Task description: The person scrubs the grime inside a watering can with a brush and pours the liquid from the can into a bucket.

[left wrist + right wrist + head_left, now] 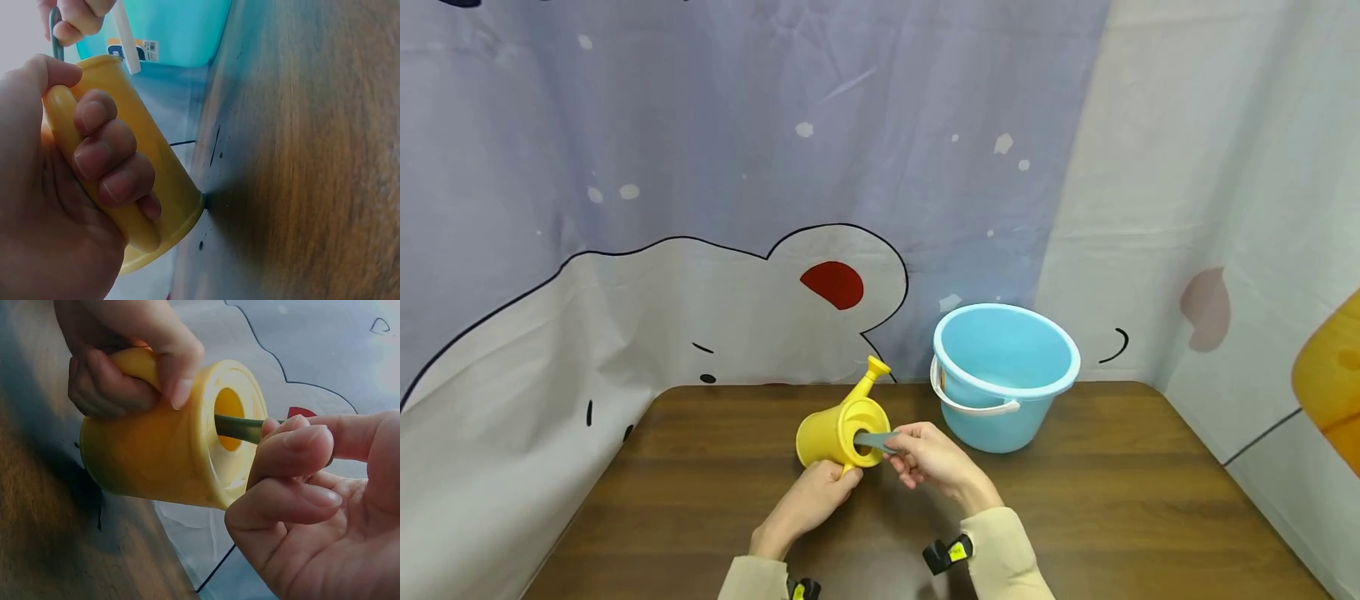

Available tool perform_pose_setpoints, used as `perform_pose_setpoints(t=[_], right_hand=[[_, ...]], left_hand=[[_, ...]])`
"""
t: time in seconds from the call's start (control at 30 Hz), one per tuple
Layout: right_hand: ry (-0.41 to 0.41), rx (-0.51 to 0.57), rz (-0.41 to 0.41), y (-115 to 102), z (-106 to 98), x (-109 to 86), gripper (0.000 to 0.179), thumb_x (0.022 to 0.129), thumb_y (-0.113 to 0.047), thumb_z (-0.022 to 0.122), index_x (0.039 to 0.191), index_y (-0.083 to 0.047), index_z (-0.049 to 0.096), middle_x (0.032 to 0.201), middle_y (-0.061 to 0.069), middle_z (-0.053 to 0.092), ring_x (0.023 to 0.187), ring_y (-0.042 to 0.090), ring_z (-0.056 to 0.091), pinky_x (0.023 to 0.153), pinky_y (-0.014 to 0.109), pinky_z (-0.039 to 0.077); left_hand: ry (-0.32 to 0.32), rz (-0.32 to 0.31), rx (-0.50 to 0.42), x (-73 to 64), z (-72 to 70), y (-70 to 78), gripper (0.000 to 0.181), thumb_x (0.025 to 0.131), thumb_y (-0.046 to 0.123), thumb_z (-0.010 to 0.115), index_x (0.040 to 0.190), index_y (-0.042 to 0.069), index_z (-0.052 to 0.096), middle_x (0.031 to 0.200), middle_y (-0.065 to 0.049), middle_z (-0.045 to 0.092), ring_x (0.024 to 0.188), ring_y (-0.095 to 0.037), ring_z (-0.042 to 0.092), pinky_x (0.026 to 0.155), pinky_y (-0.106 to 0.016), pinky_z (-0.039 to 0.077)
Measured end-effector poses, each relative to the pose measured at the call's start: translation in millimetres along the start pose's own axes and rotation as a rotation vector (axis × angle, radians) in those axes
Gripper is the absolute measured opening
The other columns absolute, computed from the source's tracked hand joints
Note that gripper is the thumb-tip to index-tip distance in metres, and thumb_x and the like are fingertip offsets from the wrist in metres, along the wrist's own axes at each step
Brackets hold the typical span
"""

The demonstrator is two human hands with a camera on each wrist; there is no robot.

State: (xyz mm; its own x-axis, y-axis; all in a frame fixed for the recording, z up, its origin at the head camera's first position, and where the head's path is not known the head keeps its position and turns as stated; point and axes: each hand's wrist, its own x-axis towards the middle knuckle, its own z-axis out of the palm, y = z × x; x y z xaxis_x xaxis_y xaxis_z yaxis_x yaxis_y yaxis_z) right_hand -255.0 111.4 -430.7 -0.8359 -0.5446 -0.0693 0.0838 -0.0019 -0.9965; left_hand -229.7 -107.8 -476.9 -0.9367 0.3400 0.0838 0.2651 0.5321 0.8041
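Right hand [936,462]: fingers [300,447] pinch the outer end of the tool [874,441]; the tool's long axis runs leftward from these fingers into the can's mouth [231,403], inner end hidden; left hand [816,498]: fingers curled round the can's handle [65,128]; can [822,438] tilted, mouth facing the right hand; can lies toward the table's [715,500] far edge, left of the bucket [996,421]; right hand nearer the bucket.
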Motion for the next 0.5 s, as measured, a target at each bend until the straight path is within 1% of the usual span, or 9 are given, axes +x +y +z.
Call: perform_pose_setpoints(t=[0.1, 0.3, 0.5], right_hand=[[0.006, 0.0, 0.009, 2, 1, 1.6, 0.021, 0.097, -0.012, 0.052, 0.08, 0.001, 0.056, 0.06, 0.003, 0.049, 0.043, 0.012, 0.046, 0.042, 0.02, 0.031], [0.021, 0.009, 0.006, 4, 8, 5.5, 0.022, 0.096, -0.012, 0.053, 0.088, 0.008, 0.054, 0.062, 0.003, 0.049, 0.043, 0.011, 0.045, 0.043, 0.021, 0.03], [0.015, 0.02, 0.008, 6, 12, 7.1, 0.022, 0.096, -0.012, 0.054, 0.089, 0.009, 0.053, 0.063, 0.002, 0.049, 0.044, 0.011, 0.045, 0.044, 0.022, 0.03]], left_hand=[[-0.006, -0.006, -0.014, 0.0, -0.3, 0.1, 0.048, 0.097, 0.032, 0.055, 0.054, 0.016, 0.04, 0.049, 0.011, 0.032, 0.04, -0.001, 0.023, 0.041, -0.023, 0.021], [-0.009, 0.002, 0.003, 1.9, 0.0, -1.2, 0.048, 0.098, 0.033, 0.054, 0.054, 0.017, 0.041, 0.049, 0.011, 0.032, 0.042, -0.003, 0.024, 0.042, -0.023, 0.021], [-0.005, 0.01, 0.008, 1.6, 1.0, -4.0, 0.048, 0.098, 0.031, 0.053, 0.054, 0.018, 0.04, 0.049, 0.012, 0.032, 0.043, -0.004, 0.024, 0.041, -0.023, 0.021]])
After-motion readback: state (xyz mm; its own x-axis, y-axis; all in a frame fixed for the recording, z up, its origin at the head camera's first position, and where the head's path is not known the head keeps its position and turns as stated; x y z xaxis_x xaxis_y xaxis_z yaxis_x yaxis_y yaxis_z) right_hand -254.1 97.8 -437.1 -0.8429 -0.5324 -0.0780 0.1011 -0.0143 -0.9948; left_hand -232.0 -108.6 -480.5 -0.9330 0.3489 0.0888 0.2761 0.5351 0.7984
